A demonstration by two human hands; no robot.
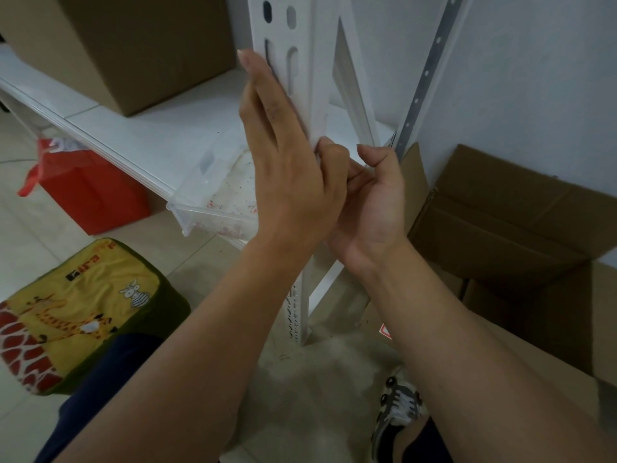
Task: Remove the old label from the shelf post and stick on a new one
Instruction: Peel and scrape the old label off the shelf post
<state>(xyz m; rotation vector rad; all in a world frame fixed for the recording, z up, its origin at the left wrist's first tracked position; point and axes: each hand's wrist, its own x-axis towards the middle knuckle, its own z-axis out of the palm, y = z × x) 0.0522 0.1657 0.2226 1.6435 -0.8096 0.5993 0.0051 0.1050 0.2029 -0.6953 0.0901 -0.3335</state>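
A: What is seen at the centre of the frame?

B: A white slotted shelf post (302, 61) is seen rising through the middle of the frame to its top edge. The left hand (287, 182) is laid flat against the post's left face, fingers straight and pointing upward, nothing enclosed by them.

A: And the other hand?

B: The right hand (370, 198) is held just right of the left one, touching it, palm turned toward the camera. Its fingers are curled inward, and the fingertips (329, 150) are pressed at the post's edge. Whether anything is pinched between them cannot be told; they are partly covered by the left hand.

A: Is the label located?

B: No label can be made out on the post; the spot where the fingers meet is hidden and slightly blurred.

A: What else is recorded around it?

B: A white shelf board (160, 128) is seen running from the left edge toward the centre, with a brown cardboard box (133, 45) standing on it in the upper left. A clear plastic bin (217, 198) is seen at the shelf's front edge, left of the hands. A red bag (90, 192) is placed on the floor at left, a yellow cushion with giraffes (80, 305) at lower left, and open cardboard boxes (510, 212) at right. A shoe (397, 409) is visible at the bottom.
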